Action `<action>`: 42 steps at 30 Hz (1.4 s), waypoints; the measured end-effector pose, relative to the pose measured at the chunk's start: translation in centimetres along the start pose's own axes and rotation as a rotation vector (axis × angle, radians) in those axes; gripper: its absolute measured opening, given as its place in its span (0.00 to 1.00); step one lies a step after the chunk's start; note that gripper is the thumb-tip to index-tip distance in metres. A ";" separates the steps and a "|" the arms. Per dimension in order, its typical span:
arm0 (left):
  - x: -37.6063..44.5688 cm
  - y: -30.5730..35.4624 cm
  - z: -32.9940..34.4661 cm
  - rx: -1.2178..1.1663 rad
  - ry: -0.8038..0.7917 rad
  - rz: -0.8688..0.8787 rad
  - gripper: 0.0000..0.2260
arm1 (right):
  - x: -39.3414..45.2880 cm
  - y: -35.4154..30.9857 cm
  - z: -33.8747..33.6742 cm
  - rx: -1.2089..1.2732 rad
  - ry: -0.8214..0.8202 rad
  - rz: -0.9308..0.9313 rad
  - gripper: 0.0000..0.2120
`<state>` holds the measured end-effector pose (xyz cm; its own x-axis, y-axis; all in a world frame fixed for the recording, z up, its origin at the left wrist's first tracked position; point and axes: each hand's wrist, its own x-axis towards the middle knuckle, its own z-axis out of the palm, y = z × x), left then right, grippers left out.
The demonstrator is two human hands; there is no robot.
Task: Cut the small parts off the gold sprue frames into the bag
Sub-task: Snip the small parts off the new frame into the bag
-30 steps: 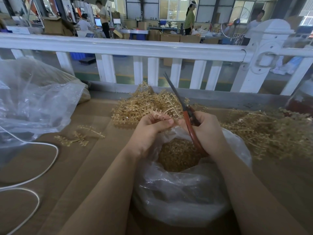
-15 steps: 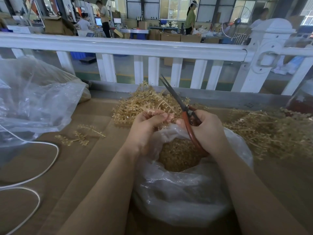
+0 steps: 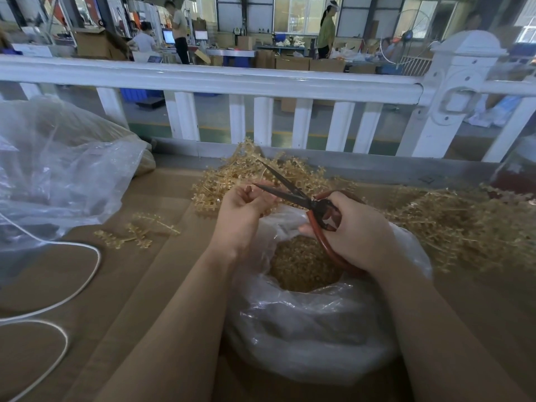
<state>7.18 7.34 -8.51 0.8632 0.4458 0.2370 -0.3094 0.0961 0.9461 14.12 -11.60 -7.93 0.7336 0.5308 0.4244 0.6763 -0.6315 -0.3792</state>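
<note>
Many cut parts (image 3: 304, 262) already fill the bag (image 3: 304, 329); behind it uncut sprue frames (image 3: 232, 175) remain heaped. Left hand (image 3: 243, 210) pinches one frame above the bag, right hand (image 3: 356, 227) grasps open scissors (image 3: 293, 192)

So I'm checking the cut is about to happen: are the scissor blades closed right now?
No, the scissors in the right hand have their two blades spread apart, by the sprue held in the left hand.
</note>
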 end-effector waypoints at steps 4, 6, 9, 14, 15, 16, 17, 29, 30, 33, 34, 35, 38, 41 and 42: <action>0.0 -0.1 -0.1 -0.021 -0.006 -0.013 0.11 | 0.0 0.3 0.2 -0.040 0.003 -0.003 0.24; 0.0 -0.1 -0.1 -0.034 -0.006 -0.016 0.10 | 0.0 0.3 0.2 -0.040 0.007 0.002 0.25; 0.0 0.0 0.0 -0.053 -0.014 -0.019 0.10 | 0.0 0.3 0.2 -0.052 0.008 -0.002 0.24; -0.1 0.2 0.1 -0.059 -0.023 -0.017 0.09 | 0.0 0.3 0.2 -0.082 0.004 -0.005 0.26; -0.1 0.2 0.1 -0.064 -0.021 -0.015 0.09 | 0.0 0.3 0.2 -0.093 0.006 -0.002 0.25; -0.1 0.1 0.0 -0.074 -0.020 -0.015 0.07 | 0.1 0.2 0.1 -0.102 0.007 0.001 0.25; -0.1 0.1 0.0 -0.086 -0.021 -0.015 0.06 | 0.1 0.2 0.1 -0.108 0.009 0.005 0.25; -0.1 0.1 0.1 -0.170 -0.053 0.001 0.08 | 0.3 0.8 0.5 -0.139 0.037 0.028 0.30; -0.1 0.1 0.0 -0.178 -0.054 0.007 0.08 | 0.3 0.9 0.5 -0.140 0.045 0.031 0.31; 0.0 -0.1 -0.1 -0.182 -0.084 0.022 0.05 | 0.2 0.8 0.5 -0.158 0.064 0.031 0.33; 0.0 -0.1 -0.2 -0.173 -0.093 0.028 0.04 | 0.1 0.8 0.4 -0.164 0.068 0.024 0.32; 0.0 -0.2 -0.3 -0.166 -0.094 0.034 0.04 | 0.1 0.7 0.4 -0.168 0.075 0.012 0.29; 0.1 -0.5 -0.6 -0.142 -0.089 0.029 0.05 | -0.1 0.4 0.2 -0.168 0.102 -0.019 0.24; 0.1 -0.6 -0.7 -0.111 -0.124 0.024 0.04 | -0.2 0.2 0.0 -0.168 0.106 -0.029 0.23; 0.2 -0.6 -0.7 -0.105 -0.123 0.023 0.04 | -0.2 0.1 0.0 -0.167 0.102 -0.030 0.23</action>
<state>7.21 7.97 -9.16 0.8959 0.3370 0.2895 -0.3638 0.1824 0.9134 14.03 -11.80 -8.07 0.6966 0.4962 0.5182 0.6713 -0.7057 -0.2267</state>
